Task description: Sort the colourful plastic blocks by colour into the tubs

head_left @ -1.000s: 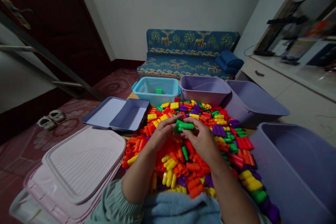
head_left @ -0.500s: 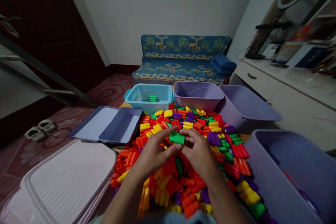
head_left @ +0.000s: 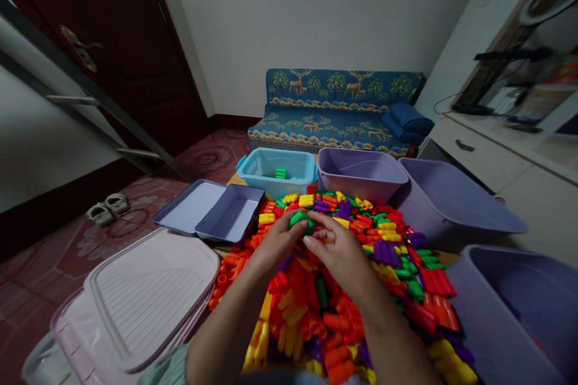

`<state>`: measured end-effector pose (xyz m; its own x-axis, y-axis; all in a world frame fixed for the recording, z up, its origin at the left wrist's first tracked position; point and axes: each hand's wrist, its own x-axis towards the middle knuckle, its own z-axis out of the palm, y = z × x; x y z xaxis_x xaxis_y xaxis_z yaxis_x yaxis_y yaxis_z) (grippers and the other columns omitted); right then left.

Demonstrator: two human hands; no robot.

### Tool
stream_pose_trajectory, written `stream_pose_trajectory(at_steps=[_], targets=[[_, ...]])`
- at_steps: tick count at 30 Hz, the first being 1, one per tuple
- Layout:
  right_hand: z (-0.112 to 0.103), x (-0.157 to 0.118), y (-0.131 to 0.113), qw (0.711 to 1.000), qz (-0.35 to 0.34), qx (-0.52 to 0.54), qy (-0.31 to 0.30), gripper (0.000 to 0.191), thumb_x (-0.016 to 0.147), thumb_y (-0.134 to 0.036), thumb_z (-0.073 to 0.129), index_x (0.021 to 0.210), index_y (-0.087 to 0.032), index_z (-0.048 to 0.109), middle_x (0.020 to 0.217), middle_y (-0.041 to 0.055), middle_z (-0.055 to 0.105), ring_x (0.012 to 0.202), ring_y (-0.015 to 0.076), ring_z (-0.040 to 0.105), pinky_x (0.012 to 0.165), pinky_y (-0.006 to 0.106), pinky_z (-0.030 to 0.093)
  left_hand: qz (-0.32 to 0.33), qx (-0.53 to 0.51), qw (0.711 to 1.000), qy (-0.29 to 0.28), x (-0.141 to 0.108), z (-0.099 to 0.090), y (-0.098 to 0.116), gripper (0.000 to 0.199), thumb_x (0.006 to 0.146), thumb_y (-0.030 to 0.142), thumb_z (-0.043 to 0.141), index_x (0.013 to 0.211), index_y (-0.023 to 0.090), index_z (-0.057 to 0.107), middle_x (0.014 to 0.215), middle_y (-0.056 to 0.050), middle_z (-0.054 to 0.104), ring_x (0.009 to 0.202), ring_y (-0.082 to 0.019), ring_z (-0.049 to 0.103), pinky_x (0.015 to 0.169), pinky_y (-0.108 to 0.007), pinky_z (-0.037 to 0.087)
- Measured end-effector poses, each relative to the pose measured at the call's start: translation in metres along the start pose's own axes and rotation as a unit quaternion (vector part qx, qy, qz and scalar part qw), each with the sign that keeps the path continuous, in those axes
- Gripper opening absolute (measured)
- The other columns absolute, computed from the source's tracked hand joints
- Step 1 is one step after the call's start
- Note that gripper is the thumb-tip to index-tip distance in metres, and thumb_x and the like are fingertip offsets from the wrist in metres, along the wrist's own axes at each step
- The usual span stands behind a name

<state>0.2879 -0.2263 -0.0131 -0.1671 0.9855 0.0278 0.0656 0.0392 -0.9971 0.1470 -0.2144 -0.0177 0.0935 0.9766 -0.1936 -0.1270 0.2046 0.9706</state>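
Above the heap of plastic blocks, my left hand (head_left: 280, 239) grips a green plastic building block (head_left: 298, 218) between thumb and fingers. My right hand (head_left: 334, 246) is at the block's right side, its fingers curled and the index fingertip against it. Its thumb points left, just below the block. Beneath both hands spreads a heap of tube-shaped building blocks (head_left: 334, 322) in red, orange, yellow, green and purple. The far side of the green block is hidden by my fingers.
A light-blue bin (head_left: 257, 177) with green blocks inside stands at the back. Purple bins (head_left: 361, 183) line the back and right. To the left lie an open blue-grey case (head_left: 230, 210) and pale lids (head_left: 153, 295). A patterned sofa (head_left: 334, 123) is beyond.
My view has swung left, so the room appears shifted right. The green block has been tilted in my fingers, and both hands have moved slightly farther out over the heap.
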Motion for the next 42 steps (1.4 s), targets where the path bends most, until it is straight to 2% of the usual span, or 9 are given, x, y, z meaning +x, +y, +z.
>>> stream_pose_trajectory(at_steps=[5,8,11,14,17,20,25,34,42], targets=[[0.017,0.067,-0.035,0.999,-0.039,0.029,0.005,0.045,0.071,-0.019,0.064,0.115,-0.013,0.062,0.105,0.0099,0.07,0.093,0.0195,0.068,0.084,0.034,0.055,0.052,-0.076,0.995,0.046,0.048,-0.006,0.047,0.053,0.07,0.021,0.071,0.121,0.014,0.058,0.081,-0.004,0.064,0.062,-0.014,0.06,0.064,-0.03,0.053],[0.028,0.106,-0.045,0.996,-0.063,0.053,0.03,0.057,0.067,-0.014,0.066,0.123,-0.014,0.057,0.13,0.0136,0.06,0.11,0.0219,0.063,0.094,0.037,0.051,0.079,-0.077,0.988,0.105,0.081,-0.007,0.072,0.073,0.07,0.007,0.062,0.14,0.013,0.042,0.072,0.0,0.061,0.054,-0.008,0.054,0.064,-0.024,0.049],[0.029,0.12,-0.042,0.995,-0.077,0.053,0.041,0.067,0.066,-0.015,0.067,0.131,-0.016,0.051,0.143,0.0157,0.048,0.121,0.0244,0.057,0.096,0.038,0.05,0.085,-0.06,0.987,0.124,0.092,-0.01,0.082,0.088,0.067,-0.002,0.056,0.149,0.016,0.029,0.07,0.003,0.059,0.049,-0.005,0.047,0.061,-0.021,0.047],[0.015,0.102,-0.029,0.995,-0.084,0.03,0.042,0.059,0.068,-0.023,0.067,0.126,-0.017,0.056,0.139,0.0149,0.053,0.116,0.0239,0.061,0.093,0.037,0.051,0.129,0.007,0.985,0.118,0.077,-0.017,0.07,0.082,0.066,0.001,0.061,0.143,0.019,0.042,0.095,-0.004,0.068,0.064,-0.009,0.057,0.067,-0.024,0.05],[-0.009,0.064,-0.017,0.997,-0.066,-0.006,0.043,0.047,0.07,-0.03,0.067,0.115,-0.016,0.062,0.121,0.0136,0.066,0.102,0.0232,0.067,0.088,0.037,0.054,0.168,0.125,0.976,0.066,0.045,-0.023,0.042,0.054,0.071,0.016,0.067,0.125,0.016,0.062,0.115,-0.011,0.068,0.093,-0.021,0.065,0.079,-0.031,0.053],[-0.034,0.027,-0.007,0.996,-0.045,-0.057,0.052,0.041,0.073,-0.034,0.065,0.11,-0.016,0.065,0.107,0.0115,0.071,0.093,0.0215,0.069,0.082,0.035,0.055,0.184,0.252,0.95,0.011,0.011,-0.023,0.011,0.032,0.079,0.025,0.063,0.109,0.016,0.072,0.113,-0.013,0.071,0.107,-0.028,0.063,0.09,-0.039,0.05],[-0.058,-0.009,0.01,0.973,-0.028,-0.217,0.066,0.035,0.075,-0.027,0.062,0.108,-0.018,0.068,0.1,0.0084,0.072,0.075,0.0181,0.067,0.073,0.034,0.054,0.251,0.35,0.901,0.046,-0.016,-0.018,-0.026,0.031,0.083,0.02,0.057,0.11,0.019,0.07,0.108,-0.011,0.071,0.103,-0.025,0.064,0.091,-0.039,0.049],[-0.04,-0.016,0.023,0.912,-0.074,-0.403,0.019,0.053,0.073,-0.017,0.063,0.126,-0.025,0.061,0.116,0.007,0.066,0.081,0.0198,0.064,0.078,0.034,0.051,0.304,0.436,0.847,-0.003,-0.015,-0.009,-0.044,0.047,0.079,0.023,0.066,0.125,0.023,0.061,0.126,-0.01,0.061,0.115,-0.027,0.055,0.1,-0.043,0.043],[-0.027,-0.017,0.024,0.898,-0.072,-0.434,0.016,0.049,0.077,-0.019,0.063,0.126,-0.023,0.06,0.115,0.0086,0.062,0.089,0.0235,0.064,0.079,0.036,0.051,0.285,0.412,0.865,-0.01,-0.012,-0.008,-0.044,0.043,0.078,0.019,0.064,0.121,0.02,0.061,0.111,-0.009,0.06,0.103,-0.023,0.059,0.088,-0.035,0.048]])
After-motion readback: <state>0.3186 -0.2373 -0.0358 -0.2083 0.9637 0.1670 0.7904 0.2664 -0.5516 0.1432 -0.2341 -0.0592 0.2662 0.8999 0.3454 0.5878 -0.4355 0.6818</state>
